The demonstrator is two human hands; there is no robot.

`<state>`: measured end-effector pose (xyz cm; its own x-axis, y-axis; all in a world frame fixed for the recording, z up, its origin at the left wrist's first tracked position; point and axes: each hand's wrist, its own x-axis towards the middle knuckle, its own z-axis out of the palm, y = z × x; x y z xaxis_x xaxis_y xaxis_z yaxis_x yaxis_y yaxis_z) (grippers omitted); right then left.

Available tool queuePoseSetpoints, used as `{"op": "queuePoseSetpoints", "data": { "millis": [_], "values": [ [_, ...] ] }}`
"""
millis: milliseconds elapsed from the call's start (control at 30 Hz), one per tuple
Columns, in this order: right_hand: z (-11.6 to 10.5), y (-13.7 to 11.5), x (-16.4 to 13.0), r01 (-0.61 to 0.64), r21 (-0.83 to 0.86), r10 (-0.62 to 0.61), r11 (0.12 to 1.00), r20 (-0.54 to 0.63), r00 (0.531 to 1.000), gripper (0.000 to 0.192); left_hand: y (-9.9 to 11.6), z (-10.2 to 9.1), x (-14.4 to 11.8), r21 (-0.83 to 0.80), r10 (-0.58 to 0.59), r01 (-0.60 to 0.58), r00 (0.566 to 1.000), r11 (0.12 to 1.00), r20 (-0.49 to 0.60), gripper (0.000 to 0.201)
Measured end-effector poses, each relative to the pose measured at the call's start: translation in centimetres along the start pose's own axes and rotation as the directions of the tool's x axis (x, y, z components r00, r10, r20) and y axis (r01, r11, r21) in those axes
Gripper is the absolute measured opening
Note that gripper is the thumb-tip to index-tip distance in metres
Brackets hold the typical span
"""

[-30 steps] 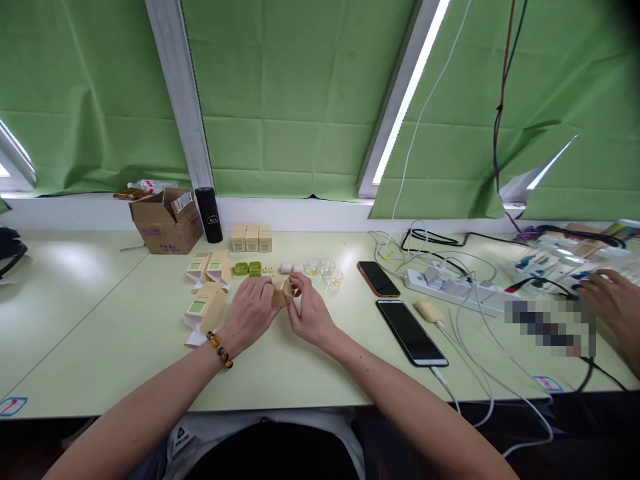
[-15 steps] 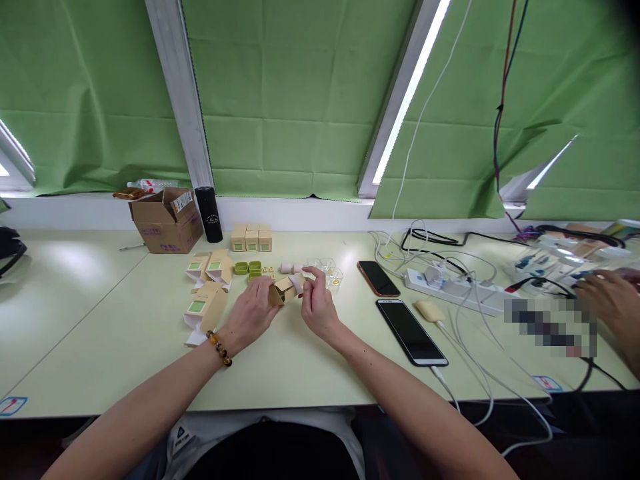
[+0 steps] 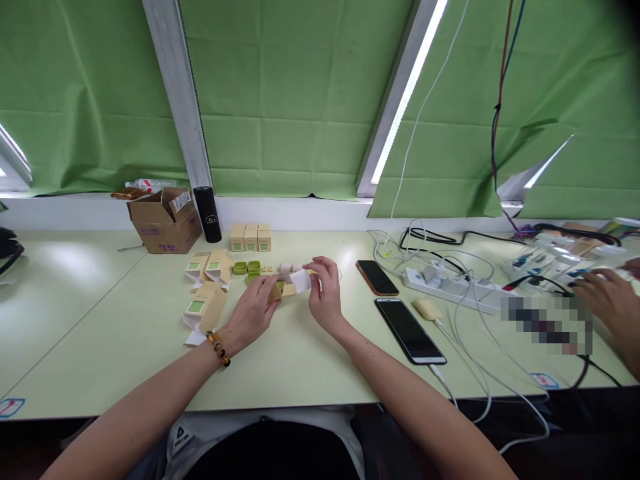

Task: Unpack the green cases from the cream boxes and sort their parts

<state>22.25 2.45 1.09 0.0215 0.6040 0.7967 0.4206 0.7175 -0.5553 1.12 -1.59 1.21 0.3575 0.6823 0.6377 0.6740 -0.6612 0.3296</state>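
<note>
My left hand, with a beaded bracelet at the wrist, is closed around a small brown cardboard box whose end is open. Something green shows inside it. The fingers and thumb of my right hand pinch a white flap at the box's right end. Just behind lie several small green trays, tiny yellowish pieces and pale pink cylinders. Clear plastic parts there are mostly hidden by my right hand. Flattened or open boxes with green labels lie to the left.
Three closed small boxes stand at the back near a black bottle and a large carton. To the right are two phones, a power strip and tangled cables. Another person's hand is at the far right.
My right hand has shifted slightly right, its fingers spreading somewhat. The white flap now stretches out further from the box. My left hand keeps its hold.
</note>
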Motion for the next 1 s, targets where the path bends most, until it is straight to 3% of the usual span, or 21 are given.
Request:
{"op": "queuePoseSetpoints", "data": {
  "millis": [133, 233, 600, 767, 1000],
  "values": [
    [-0.2, -0.2, -0.2, 0.202, -0.089, -0.195, 0.975, 0.082, 0.977, 0.045, -0.2, 0.3, -0.2, 0.024, 0.003, -0.003, 1.0, 1.0, -0.017, 0.069],
    [-0.2, -0.6, -0.5, 0.256, -0.129, -0.233, 0.958, 0.17, 0.958, 0.046, -0.3, 0.3, -0.2, 0.032, 0.005, -0.004, 0.999, 0.999, -0.033, 0.07],
    [-0.5, -1.7, -0.9, 0.31, -0.13, -0.289, 0.942, 0.157, 0.944, 0.008, -0.6, 0.1, -0.1, 0.081, -0.021, 0.033, 0.989, 0.996, -0.148, 0.068],
    [-0.2, -1.7, -1.1, 0.365, -0.138, -0.335, 0.921, 0.2, 0.921, 0.01, -0.7, 0.0, -0.1, 0.093, -0.012, 0.025, 0.991, 0.995, -0.134, 0.067],
    [-0.4, -2.2, -0.5, 0.247, -0.162, -0.239, 0.955, 0.068, 0.969, 0.015, 0.0, -0.2, -0.2, 0.235, 0.096, -0.077, 0.993, 0.969, -0.075, 0.069]
  ]
}}
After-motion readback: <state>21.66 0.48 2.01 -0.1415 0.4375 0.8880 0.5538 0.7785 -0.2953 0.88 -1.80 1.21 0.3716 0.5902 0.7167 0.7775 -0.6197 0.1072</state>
